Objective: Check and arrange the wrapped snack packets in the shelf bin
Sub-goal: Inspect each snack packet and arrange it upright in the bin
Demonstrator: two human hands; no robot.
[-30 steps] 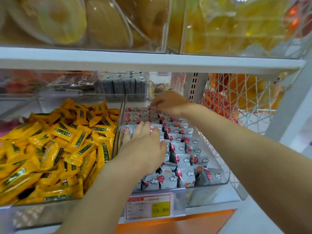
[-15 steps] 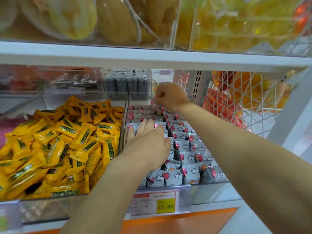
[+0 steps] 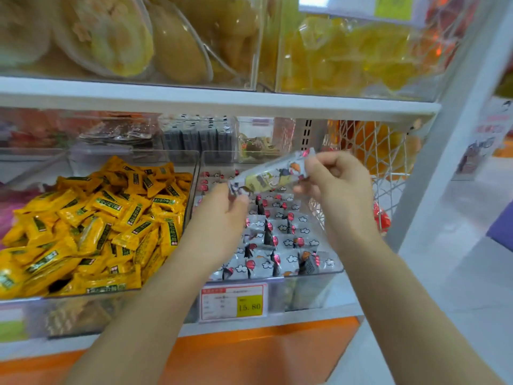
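In the head view, one grey packet (image 3: 270, 176) is held above the bin (image 3: 305, 275) near the shelf's (image 3: 311, 319) right end. Its lower end is pinched by the left hand (image 3: 222, 215), its upper end by the right hand (image 3: 336, 187). Were either pinch slackened, it could be dropped onto the rows (image 3: 288, 240), disordering them.

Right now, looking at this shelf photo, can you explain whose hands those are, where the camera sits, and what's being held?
There is no machine here: these are a person's two bare hands, filmed by one camera worn on their head, looking forward and down. The left hand and the right hand each pinch one end of a grey snack packet, held above a clear shelf bin filled with matching grey packets. Left of it sits another bin heaped with yellow packets. A price tag reading 15.80 hangs on the front.
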